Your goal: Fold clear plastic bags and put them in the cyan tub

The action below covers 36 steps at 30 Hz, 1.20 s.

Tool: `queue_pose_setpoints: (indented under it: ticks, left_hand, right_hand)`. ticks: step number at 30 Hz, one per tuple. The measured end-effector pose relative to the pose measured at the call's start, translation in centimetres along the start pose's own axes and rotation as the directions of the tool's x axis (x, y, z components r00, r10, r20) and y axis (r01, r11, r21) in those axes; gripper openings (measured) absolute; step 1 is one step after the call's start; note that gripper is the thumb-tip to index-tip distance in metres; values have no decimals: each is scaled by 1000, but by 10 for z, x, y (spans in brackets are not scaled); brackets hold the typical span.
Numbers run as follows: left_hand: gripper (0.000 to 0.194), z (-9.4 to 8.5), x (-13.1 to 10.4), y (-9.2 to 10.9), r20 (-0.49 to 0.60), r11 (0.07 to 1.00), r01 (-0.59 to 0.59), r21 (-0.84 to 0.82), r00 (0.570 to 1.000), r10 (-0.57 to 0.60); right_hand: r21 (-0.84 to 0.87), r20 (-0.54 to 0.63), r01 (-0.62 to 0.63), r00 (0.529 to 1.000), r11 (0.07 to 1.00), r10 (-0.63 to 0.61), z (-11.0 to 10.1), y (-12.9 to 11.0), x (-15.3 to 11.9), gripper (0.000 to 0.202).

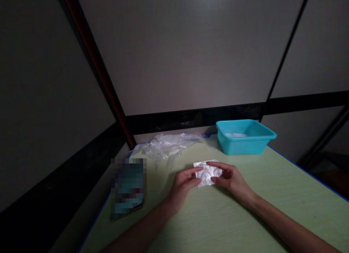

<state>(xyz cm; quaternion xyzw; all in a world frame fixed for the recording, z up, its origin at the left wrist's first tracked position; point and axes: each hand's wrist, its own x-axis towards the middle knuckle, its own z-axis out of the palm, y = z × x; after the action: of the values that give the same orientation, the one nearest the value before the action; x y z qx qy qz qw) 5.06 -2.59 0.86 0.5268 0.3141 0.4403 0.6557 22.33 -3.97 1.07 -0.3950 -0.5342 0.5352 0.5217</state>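
1. A crinkled, shiny packet (pixel 207 174) is nearer the person than the turquoise tub (pixel 240 145) and to the tub's left. Whether it touches the table (pixel 289 184) or is held just above it cannot be told.
2. The left hand (pixel 180 185) grasps the packet's side farther from the tub, with thumb and forefinger spread along it. The right hand (pixel 233 180) grasps the side nearer the tub, its forefinger reaching over the far edge and its thumb over the near one. Its other fingers are mostly hidden.
3. The step in hand looks like handling or smoothing the thin sheet. It probably goes best with light, even fingertip pressure, since such film likely creases and slips easily.
4. Keeping the two thumbs level and the corners square would likely hold the packet flat; pulling unevenly could skew or tear it.
5. A loose clear plastic bag (pixel 169 143) lies left of the tub, apart from both hands; sleeves are best kept off it.
6. A blurred-out pouch-like item (pixel 128 187) lies well left of the tub, and something white (pixel 236 135) lies inside the tub.
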Motion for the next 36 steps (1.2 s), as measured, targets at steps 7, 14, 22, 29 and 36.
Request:
queue_pose_setpoints:
  ticks: [7, 14, 22, 29, 36]
  left_hand:
    - [37, 5, -2, -1, -67, 997, 36, 73, 997, -31]
    - [45, 6, -4, 0, -80, 998, 55, 38, 995, -52]
    - [58, 6, -4, 4, -57, 998, 64, 0, 996, -64]
    - [65, 6, -4, 4, -52, 998, 68, -13, 996, -69]
    - [70, 7, -4, 6, -32, 998, 55, -25, 998, -56]
  right_hand:
    - [-51, 35, 12, 999, 999, -10, 2, -1, -1, 42]
    - [-71, 29, 1, 1000, 997, 1, 3, -1, -1, 43]
    - [-22, 29, -6, 1000, 1000, 7, 2, 1, -2, 46]
    - [2, 59, 15, 998, 1000, -15, 1, 5, -1, 51]
    - [63, 68, 13, 998, 998, -17, 1, 10, 1, 52]
